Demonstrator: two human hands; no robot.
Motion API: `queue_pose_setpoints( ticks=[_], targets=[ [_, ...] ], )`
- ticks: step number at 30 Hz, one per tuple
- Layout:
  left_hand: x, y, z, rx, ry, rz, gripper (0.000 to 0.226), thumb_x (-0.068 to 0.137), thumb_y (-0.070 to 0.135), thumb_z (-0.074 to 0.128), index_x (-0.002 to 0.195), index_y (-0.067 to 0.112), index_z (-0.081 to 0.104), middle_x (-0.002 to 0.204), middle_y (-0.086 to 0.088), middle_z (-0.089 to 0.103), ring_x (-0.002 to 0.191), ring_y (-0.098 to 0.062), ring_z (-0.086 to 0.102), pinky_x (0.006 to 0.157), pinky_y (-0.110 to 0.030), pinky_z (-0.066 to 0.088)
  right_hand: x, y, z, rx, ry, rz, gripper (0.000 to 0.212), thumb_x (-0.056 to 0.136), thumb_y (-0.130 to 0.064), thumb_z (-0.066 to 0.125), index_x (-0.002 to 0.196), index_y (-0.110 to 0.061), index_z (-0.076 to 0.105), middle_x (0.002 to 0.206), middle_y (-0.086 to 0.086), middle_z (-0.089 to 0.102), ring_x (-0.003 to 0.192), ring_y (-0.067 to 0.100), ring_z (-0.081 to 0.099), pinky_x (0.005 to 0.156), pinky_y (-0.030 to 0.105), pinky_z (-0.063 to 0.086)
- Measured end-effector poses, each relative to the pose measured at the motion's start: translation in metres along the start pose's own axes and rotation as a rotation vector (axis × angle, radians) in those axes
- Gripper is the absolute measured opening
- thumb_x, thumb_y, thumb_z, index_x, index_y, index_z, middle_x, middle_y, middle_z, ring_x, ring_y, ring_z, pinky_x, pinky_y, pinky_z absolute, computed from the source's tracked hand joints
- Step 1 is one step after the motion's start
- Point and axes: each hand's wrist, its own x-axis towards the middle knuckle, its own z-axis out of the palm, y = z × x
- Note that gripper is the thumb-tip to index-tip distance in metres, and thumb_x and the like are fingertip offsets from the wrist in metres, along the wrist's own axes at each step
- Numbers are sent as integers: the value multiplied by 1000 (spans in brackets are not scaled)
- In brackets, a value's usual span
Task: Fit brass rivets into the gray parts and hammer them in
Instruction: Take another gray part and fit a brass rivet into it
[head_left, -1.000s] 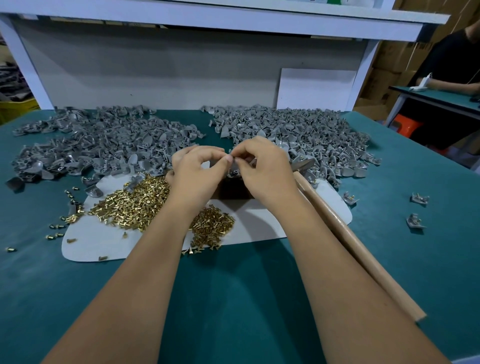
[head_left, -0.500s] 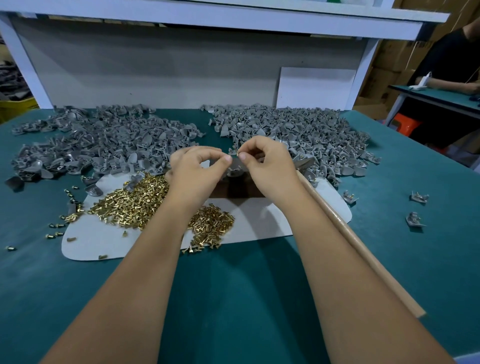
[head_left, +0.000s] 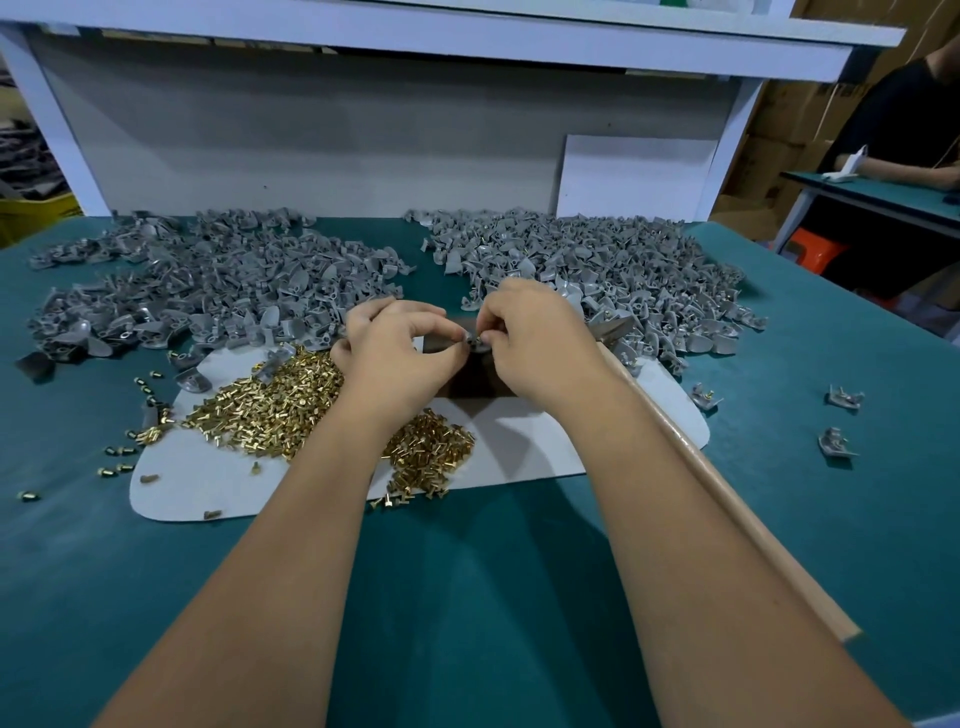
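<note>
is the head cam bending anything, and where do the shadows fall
Head view: wide-angle distortion bows the shelf edge and stretches the forearms near the bottom; soft shadows fall under both arms on the green table; the left hand and right hand look sharp, without glare.

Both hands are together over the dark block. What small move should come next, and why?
Probably push the small brass rivet fully into the small gray plastic part. The left hand pinches the rivet against the part, which the right hand holds, and the wooden-handled hammer lies untouched.
</note>
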Motion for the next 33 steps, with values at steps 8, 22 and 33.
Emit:
queue_pose_setpoints(
  ticks=[8, 22, 33],
  targets=[
    [-1, 1, 4, 88, 14, -6, 15, 86, 37, 74, 77, 41, 62, 108, 26, 55, 137, -11, 19, 104, -37, 11, 17, -30, -22, -383, -216, -144, 20, 85, 1, 54, 75, -16, 48, 70, 1, 43, 74, 25, 49, 62, 32, 37],
    [-1, 0, 3, 79, 24, -53, 13, 85, 46, 71, 74, 45, 65, 115, 26, 60, 135, -13, 22, 99, -39, 14, 0, 13, 3, 432, -21, 226, 21, 92, -10, 54, 98, -20, 71, 87, -8, 65, 87, 10, 60, 81, 23, 45],
    [-1, 0, 4, 89, 24, -45, 9, 86, 46, 71, 78, 44, 67, 113, 25, 58, 136, -13, 22, 101, -40, 14, -5, 9, 15, 448, 78, 202, 16, 86, -16, 65, 74, -26, 64, 70, -16, 55, 67, -2, 49, 58, 12, 34]
  ],
)
